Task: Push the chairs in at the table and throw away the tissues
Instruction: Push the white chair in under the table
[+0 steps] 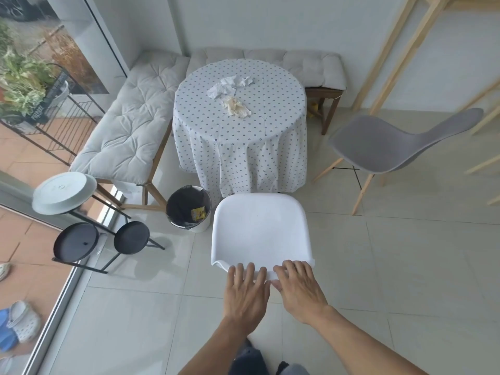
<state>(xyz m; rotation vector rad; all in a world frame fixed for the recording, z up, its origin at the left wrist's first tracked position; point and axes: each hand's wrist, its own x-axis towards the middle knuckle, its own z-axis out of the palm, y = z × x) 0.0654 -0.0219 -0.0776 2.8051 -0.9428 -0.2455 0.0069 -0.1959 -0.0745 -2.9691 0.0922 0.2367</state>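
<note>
A white plastic chair (259, 226) stands in front of me, its seat front touching the hanging cloth of the round dotted table (270, 125). My left hand (247, 290) and my right hand (300, 288) rest side by side on top of the chair's backrest, fingers curled over its edge. On the tabletop lie crumpled white tissues (230, 86) and a yellowish tissue (236, 106). A grey chair (384, 147) stands apart to the right of the table, turned sideways. A black-lined bin (188, 208) sits on the floor left of the white chair.
A cushioned corner bench (127, 123) wraps behind and left of the table. A black metal stand with round trays (75, 239) and a white dish (63, 192) stands at the left by a glass door. Wooden frame legs (392, 50) rise at the right. Open tiled floor lies at the right.
</note>
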